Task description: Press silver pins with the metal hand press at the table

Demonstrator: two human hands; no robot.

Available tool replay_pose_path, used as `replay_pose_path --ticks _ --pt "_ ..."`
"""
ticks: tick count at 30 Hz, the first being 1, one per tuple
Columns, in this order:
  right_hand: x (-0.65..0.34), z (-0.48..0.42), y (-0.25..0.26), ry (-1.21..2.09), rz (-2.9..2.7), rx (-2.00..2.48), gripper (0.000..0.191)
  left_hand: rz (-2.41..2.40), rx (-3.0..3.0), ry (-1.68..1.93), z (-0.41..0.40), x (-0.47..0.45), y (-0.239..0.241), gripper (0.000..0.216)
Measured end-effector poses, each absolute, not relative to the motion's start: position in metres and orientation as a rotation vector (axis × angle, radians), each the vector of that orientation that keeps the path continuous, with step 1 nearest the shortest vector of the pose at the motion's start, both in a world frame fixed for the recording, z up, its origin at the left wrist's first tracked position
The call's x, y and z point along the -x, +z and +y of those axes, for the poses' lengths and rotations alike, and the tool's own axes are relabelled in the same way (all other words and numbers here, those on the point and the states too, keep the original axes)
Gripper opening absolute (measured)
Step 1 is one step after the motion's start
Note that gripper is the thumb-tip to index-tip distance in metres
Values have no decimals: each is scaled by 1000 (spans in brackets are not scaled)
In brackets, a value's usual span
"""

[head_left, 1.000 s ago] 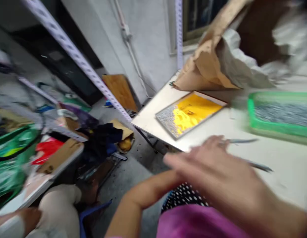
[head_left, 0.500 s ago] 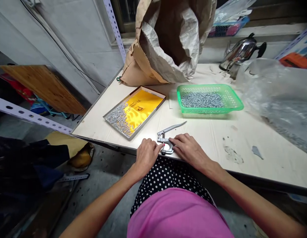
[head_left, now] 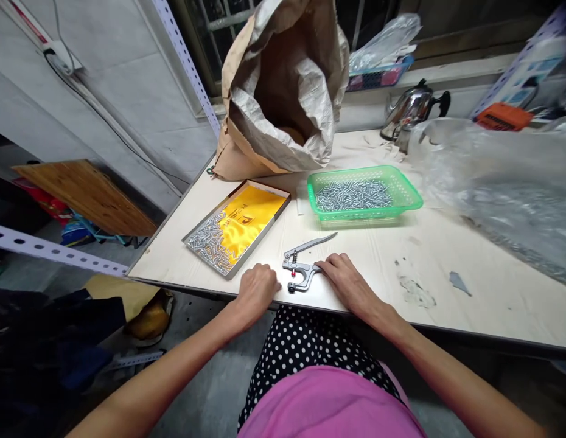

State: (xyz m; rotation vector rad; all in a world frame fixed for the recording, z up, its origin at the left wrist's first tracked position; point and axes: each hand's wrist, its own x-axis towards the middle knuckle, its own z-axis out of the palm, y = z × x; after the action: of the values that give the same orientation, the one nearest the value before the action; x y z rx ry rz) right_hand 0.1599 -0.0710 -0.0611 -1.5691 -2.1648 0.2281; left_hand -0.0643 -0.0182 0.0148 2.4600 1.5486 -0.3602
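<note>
Silver snap-fastener pliers (head_left: pixel 303 277) lie near the table's front edge, with a spring, a red-tipped pin above a dark round die, and the upper handle raised. My right hand (head_left: pixel 349 280) is closed at the right end of the pliers' frame, thumb and fingers around the lower handle. To the left of the die, my left hand (head_left: pixel 258 291) rests at the table edge with its fingers curled in, apart from the pliers. Whatever may be inside those fingers is hidden. Beyond the left hand is a shallow tray (head_left: pixel 255 248) with small silver metal pieces (head_left: pixel 210 243) on a yellow sheet.
A green basket (head_left: pixel 365 214) of similar metal pieces stands behind the pliers. A large open paper sack (head_left: pixel 246 146) is at the back. Toward the right are a metal kettle (head_left: pixel 408 112), a clear plastic bag (head_left: pixel 506 176) and a grey scrap (head_left: pixel 459 283).
My left hand has drawn away from the pliers to the left, and its fingers have curled in. My right hand stays at the pliers' right end. The view has shifted.
</note>
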Motion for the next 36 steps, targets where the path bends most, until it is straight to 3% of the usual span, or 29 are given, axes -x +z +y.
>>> replay_pose_path --ticks 3,8,10,13,17,20,31,36 --pt "-162 -70 -60 201 -2114 1610 38 1552 -2478 -65 -6 52 44 21" --pt "-161 -71 -61 146 -2102 1632 35 1313 -2634 891 39 -2 118 25" --pt "-161 -73 -64 121 -2090 1619 35 1303 -2723 984 60 -5 135 30" --pt "-162 -73 -68 105 -2068 1593 37 1487 -2807 739 87 30 129 23" --pt "-163 -72 -74 89 -2065 1565 41 1838 -2609 265 103 106 87 21" --pt "-164 -71 -78 65 -2071 1542 41 1790 -2516 65 98 142 56 24" --pt "-157 -66 -85 -28 -2066 1555 40 1625 -2375 -203 84 119 25 26" --pt "-157 -66 -85 -19 -2075 1571 37 1609 -2326 -163 90 130 21 30"
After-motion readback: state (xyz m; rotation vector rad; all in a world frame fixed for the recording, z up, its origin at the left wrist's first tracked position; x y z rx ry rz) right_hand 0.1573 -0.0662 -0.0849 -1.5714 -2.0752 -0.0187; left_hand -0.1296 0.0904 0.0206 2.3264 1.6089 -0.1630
